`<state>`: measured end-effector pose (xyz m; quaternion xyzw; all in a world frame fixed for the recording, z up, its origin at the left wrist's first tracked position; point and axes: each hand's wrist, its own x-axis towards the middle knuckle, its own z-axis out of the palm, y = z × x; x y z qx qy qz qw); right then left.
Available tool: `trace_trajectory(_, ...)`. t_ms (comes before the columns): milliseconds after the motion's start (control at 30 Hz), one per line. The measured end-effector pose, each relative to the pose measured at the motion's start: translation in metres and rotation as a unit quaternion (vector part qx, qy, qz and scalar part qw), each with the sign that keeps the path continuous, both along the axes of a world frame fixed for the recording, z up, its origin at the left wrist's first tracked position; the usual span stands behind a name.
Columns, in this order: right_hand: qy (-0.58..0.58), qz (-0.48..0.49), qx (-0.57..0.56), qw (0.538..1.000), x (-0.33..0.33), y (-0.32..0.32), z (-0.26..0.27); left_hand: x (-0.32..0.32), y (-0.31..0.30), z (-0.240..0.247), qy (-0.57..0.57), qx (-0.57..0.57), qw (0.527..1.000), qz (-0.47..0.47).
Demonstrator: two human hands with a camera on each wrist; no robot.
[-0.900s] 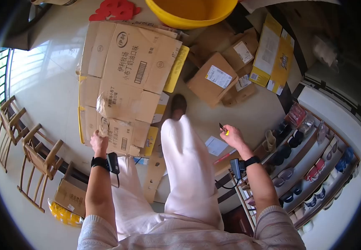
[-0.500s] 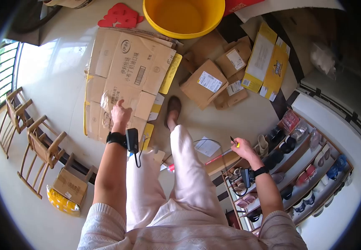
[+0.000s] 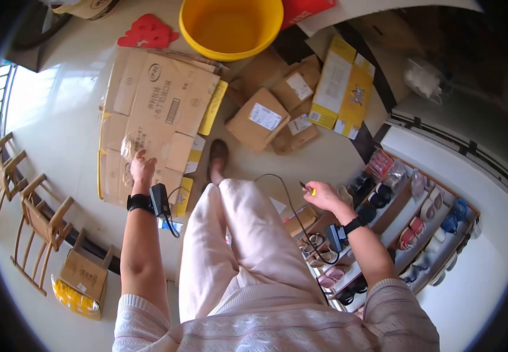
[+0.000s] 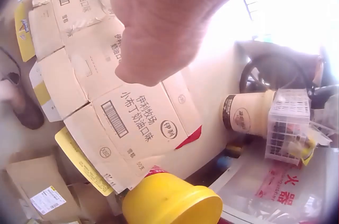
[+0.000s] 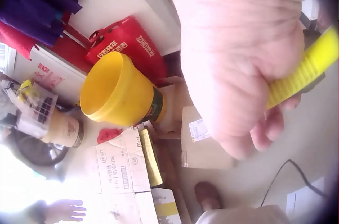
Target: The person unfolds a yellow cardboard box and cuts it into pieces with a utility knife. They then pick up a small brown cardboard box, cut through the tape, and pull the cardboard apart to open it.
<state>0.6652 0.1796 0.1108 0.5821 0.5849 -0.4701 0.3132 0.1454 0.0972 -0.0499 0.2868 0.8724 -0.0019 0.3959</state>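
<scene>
My left hand (image 3: 142, 169) hangs over the lower part of a stack of flattened cardboard boxes (image 3: 169, 97), holding nothing. Its fingers look loosely extended, and in the right wrist view the left hand (image 5: 66, 211) shows them spread. The top sheet of cardboard (image 4: 140, 115) carries printed characters and a barcode, with a strip of shiny clear tape (image 3: 128, 146) near the fingers. Off to the right, my right hand (image 3: 324, 195) grips a yellow box cutter (image 3: 312, 192) whose dark tip points forward. The cutter's ridged yellow handle (image 5: 302, 73) runs across the palm.
A yellow bucket (image 3: 230, 29) stands beyond the stack. Smaller brown boxes (image 3: 258, 120) and a yellow-and-grey flattened carton (image 3: 343, 88) lie right of it. A shoe rack (image 3: 403, 234) lines the right side; wooden chairs (image 3: 46, 211) stand left. A dark cable (image 3: 283, 182) loops near the right hand.
My left hand has left the cardboard's near edge and moved forward over the sheets, then slightly back. My legs have come closer together. The right hand keeps its grip on the box cutter.
</scene>
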Motion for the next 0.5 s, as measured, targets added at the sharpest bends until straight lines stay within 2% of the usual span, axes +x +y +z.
trace_trajectory(167, -0.005, -0.026, 0.030, 0.999, 0.029, -0.033, 0.017, 0.038, -0.004, 0.016, 0.006, 0.005, 1.000, -0.011)
trace_trajectory(233, 0.002, -0.036, 0.061, 0.997, 0.037, -0.053, 0.023, 0.048, -0.009, 0.017, -0.058, 0.046, 0.997, 0.000)
trace_trajectory(267, 0.004, -0.041, 0.062, 0.997, 0.041, -0.065, 0.025, 0.054, -0.018, 0.022, -0.056, 0.046, 0.997, -0.006)
trace_trajectory(333, -0.009, -0.072, 0.072, 0.995, 0.045, -0.084, 0.034, 0.082, -0.014, 0.064, -0.030, 0.025, 0.998, -0.053)
trace_trajectory(367, -0.008, -0.083, 0.072, 0.994, 0.047, -0.093, 0.038, 0.087, -0.028, 0.062, -0.027, 0.080, 0.993, -0.080)
trace_trajectory(467, 0.010, -0.111, 0.105, 0.988, 0.054, -0.105, 0.051, 0.085, -0.069, 0.043, -0.035, 0.058, 0.992, -0.105)
trace_trajectory(500, 0.014, -0.107, 0.113, 0.988, 0.058, -0.106, 0.056, 0.094, -0.076, 0.053, -0.044, 0.035, 0.998, -0.028)
